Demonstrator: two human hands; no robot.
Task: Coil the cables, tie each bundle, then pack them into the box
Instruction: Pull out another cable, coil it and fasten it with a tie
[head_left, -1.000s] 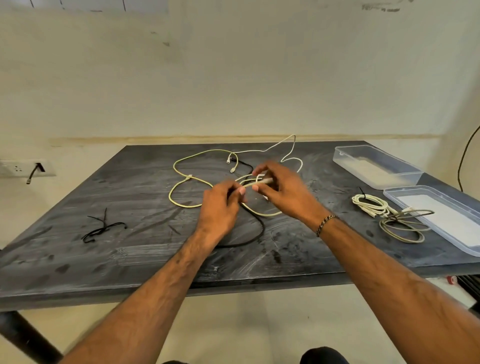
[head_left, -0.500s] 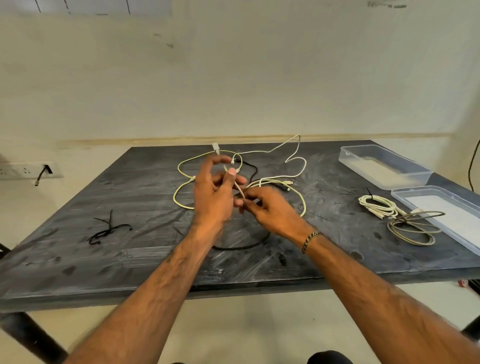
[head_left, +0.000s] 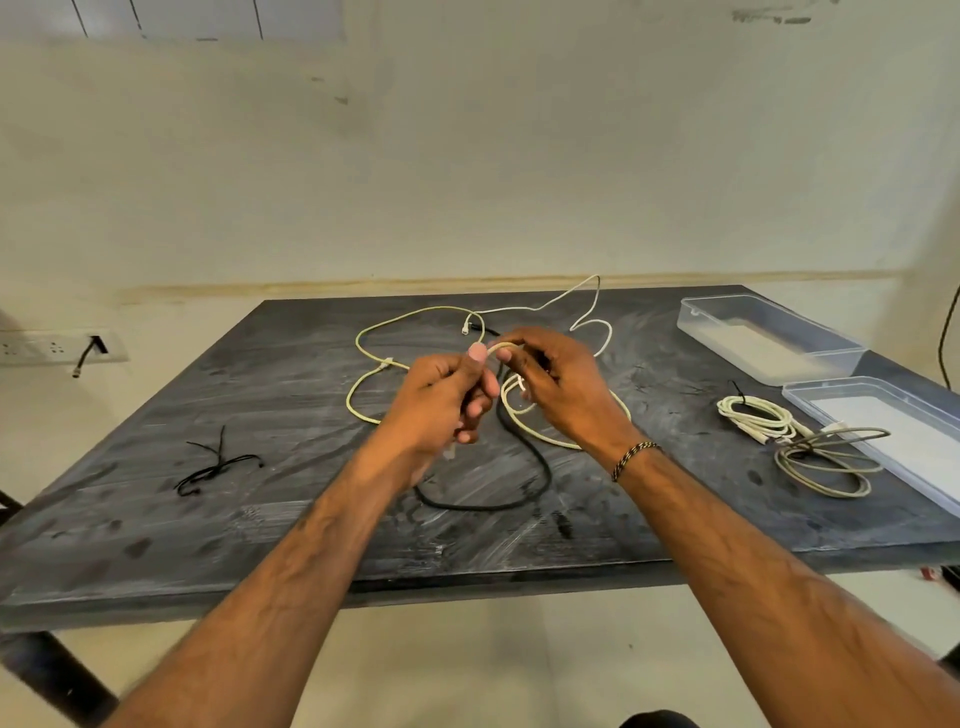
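Both hands are raised over the middle of the tabletop (head_left: 208, 545). The left hand (head_left: 441, 400) has its fingers curled around the cream cable (head_left: 524, 415), thumb on top, and the right hand (head_left: 556, 384) pinches the same cable just beside it. The rest of the cable lies in loops under the hands, crossing a black cable (head_left: 519, 467). Two coiled bundles (head_left: 795, 441) (one white, one grey) lie near the open box (head_left: 769, 338) at right. Black ties (head_left: 218, 462) lie at left.
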